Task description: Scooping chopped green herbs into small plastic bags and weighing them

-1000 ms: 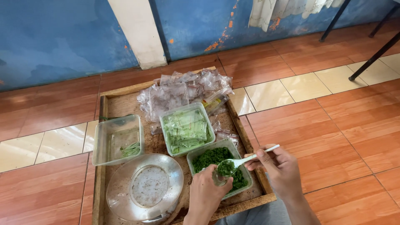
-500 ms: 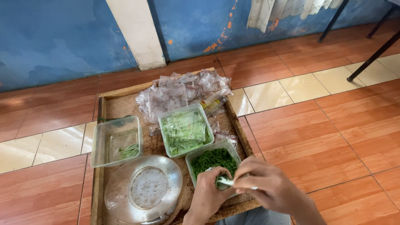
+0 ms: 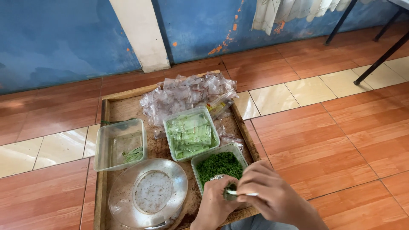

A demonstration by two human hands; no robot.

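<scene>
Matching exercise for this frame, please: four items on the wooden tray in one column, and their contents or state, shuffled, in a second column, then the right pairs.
1. Left container
2. Middle container
3. Near container
4. Round metal lid

A. Chopped dark green herbs
B. Nearly empty, a few green strips
C. Lies flat at the tray's near left
D. Full of small bags with green filling

Pairs: 1-B, 2-D, 3-A, 4-C

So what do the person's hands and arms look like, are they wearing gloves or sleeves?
No gloves. Both the left hand and the right hand are bare, and no sleeves show on the forearms. A silvery ring sits on a left-hand finger. No watch or bracelet shows.
</scene>
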